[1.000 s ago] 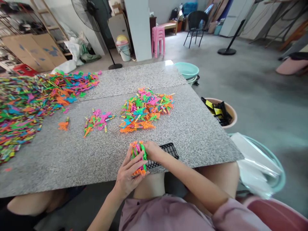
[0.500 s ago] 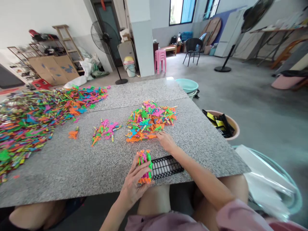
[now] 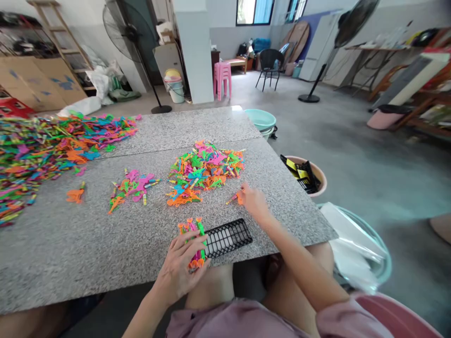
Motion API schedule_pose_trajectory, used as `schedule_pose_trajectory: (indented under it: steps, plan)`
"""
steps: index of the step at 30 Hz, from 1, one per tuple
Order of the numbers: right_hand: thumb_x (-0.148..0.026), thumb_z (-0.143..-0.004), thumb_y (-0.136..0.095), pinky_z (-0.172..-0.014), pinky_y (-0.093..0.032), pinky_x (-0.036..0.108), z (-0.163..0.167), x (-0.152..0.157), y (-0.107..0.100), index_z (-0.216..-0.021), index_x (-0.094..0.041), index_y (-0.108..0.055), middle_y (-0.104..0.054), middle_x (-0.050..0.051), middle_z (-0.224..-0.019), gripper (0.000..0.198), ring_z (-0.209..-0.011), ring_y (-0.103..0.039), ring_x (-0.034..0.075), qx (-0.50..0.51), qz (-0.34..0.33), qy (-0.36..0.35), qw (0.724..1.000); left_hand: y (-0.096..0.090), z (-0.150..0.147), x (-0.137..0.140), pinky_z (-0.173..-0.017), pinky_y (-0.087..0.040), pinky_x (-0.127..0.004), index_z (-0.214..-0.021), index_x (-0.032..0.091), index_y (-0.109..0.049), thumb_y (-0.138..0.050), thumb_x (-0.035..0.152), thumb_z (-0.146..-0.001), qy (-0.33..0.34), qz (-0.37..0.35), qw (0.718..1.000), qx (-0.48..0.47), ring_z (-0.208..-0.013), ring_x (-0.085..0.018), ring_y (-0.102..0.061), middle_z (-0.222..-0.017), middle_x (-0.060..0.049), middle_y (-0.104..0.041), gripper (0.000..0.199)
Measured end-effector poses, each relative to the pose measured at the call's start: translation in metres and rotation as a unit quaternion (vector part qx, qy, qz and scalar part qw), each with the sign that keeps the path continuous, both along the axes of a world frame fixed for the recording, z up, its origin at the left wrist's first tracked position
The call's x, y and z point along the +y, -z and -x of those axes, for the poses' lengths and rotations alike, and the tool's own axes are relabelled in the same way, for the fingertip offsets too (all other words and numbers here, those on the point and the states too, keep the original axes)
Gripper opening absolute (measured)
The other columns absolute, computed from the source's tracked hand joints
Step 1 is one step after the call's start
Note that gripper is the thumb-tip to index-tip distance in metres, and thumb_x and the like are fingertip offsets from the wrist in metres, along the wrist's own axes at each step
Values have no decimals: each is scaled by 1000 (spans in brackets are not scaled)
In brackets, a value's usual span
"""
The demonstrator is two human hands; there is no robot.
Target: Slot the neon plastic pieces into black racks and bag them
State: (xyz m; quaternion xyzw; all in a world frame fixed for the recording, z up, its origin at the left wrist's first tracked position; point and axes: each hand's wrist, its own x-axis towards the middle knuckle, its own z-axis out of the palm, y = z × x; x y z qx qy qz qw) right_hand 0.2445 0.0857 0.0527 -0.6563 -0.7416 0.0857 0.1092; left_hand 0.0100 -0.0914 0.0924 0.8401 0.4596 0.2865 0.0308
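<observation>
Right grip [image 3: 255,203] has its fingertips pinched on an orange plastic piece [image 3: 240,197], flat-looking, with a thin pink-and-yellow stick poking out leftward, low over the speckled grey surface [image 3: 116,249]. Left grip [image 3: 183,258] is curled over a row of plastic pieces [image 3: 200,228], mostly green and pink with orange cup-like ends, lined up side by side at one end of a black mesh rack [image 3: 247,230], whose bare part runs off to that hand's right. Beyond both grips there's a messy multicolour pile [image 3: 207,171], super bright stuff.
</observation>
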Motion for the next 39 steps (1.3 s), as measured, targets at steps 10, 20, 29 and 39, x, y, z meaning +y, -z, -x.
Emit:
schedule_pose_trajectory:
  steps: [10, 20, 29, 39]
  plan:
    - [-17, -88, -53, -76, -50, 39, 3, -20, 10, -122, -9, -50, -70, 18, -92, 35, -88, -68, 30, 91, 73, 79, 990, -1, 9, -2, -105, -45, -50, -110, 22, -60, -63, 29, -88, 24, 39, 998, 43, -132, -29, -47, -128, -10, -65, 23]
    - [-19, -71, -65, -62, -52, 26, 7, -126, 26, -82, -19, -55, -65, 1, -77, 14, -66, -62, 14, 470, 211, -47, 855, -11, 5, -6, -115, -33, -54, -106, 19, -57, -61, 24, -87, 29, 101, 994, 31, -143, -30, -33, -142, -12, -54, 20]
    - [-19, -76, -66, -64, -42, 23, 58, -147, 20, -89, -20, -64, -70, 2, -76, 13, -71, -65, 18, 261, 155, -146, 942, -15, 3, -9, -115, -32, -55, -145, 19, -33, -64, 22, -83, 36, 117, 992, 12, -144, -32, -31, -145, -16, -48, 70]
    - [-16, -78, -60, -63, -39, 25, 63, -138, 8, -93, -19, -64, -71, 5, -82, 15, -76, -66, 20, 155, 151, -220, 951, -16, 2, -10, -116, -30, -56, -144, 19, -35, -66, 24, -82, 28, 134, 991, 0, -145, -32, -27, -146, -15, -47, 70]
